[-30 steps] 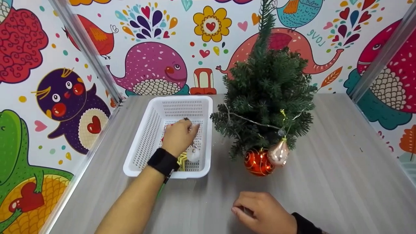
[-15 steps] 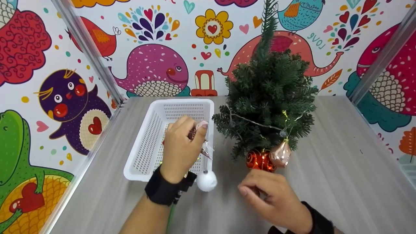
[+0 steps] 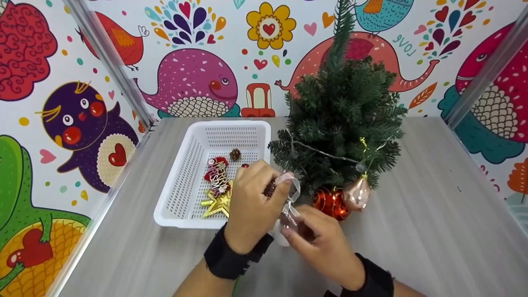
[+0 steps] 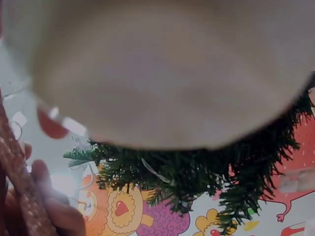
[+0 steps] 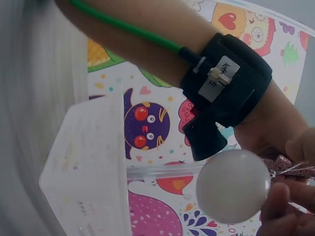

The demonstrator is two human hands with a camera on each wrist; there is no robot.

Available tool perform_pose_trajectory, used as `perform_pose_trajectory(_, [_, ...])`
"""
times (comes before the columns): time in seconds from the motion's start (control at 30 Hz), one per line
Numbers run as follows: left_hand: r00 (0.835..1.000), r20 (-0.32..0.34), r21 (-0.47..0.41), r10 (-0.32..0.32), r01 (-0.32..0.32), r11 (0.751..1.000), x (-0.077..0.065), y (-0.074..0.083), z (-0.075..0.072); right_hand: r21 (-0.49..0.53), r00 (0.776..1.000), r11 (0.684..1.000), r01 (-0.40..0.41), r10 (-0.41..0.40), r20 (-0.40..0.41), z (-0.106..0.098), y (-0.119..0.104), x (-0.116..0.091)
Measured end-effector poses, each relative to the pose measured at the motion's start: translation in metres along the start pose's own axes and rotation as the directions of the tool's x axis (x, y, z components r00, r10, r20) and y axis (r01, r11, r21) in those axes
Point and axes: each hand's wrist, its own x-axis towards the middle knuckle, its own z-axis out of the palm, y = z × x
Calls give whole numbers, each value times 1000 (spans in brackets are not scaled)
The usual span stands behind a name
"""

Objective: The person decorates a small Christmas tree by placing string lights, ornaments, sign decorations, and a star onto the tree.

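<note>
Cartoon wall [image 3: 198, 82] behind, mini tree [image 3: 342, 111] in front
Left hand [image 3: 255, 202], right hand [image 3: 326, 243] (can't tell its grip), white ball [image 5: 232, 187] between them; left pinches a glittery ornament [image 3: 269, 189], and imo a tug could tangle the ribbon [image 3: 297, 187].

The left hand [image 3: 258, 204] is out of the basket [image 3: 192, 223], gripping a glittery ornament [image 3: 270, 189] with a white ribbon [image 3: 296, 189]. The right hand [image 3: 328, 245] has come up to meet it, fingers now curled at the neck of the white ball [image 5: 231, 187], below the grip. Left of the grip, the gold star [image 3: 218, 205], red ornament [image 3: 218, 175] and pine cone [image 3: 235, 154] are uncovered.
</note>
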Motion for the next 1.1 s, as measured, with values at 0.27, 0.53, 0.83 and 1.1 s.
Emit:
perform_pose_trajectory(0.27, [1000,7,115,16,-16,993,-1,-9,-2,78,998,995,-54,57,-31,-2,-1,-3])
perform_pose_trajectory(0.53, [997,28,186,-68,61,981,3,-19,-11,111,996,990,-83,88,-35,-8,-4,-2])
perform_pose_trajectory(0.83, [896,234,464,-377,239,853,2,-57,-12,93,996,992,-86,85,14,-8,-2,-5])
perform_pose_trajectory(1.1, [683,495,560,-537,222,798,-4,-90,-18,93,995,991,-92,89,36,-9,-2,-6])
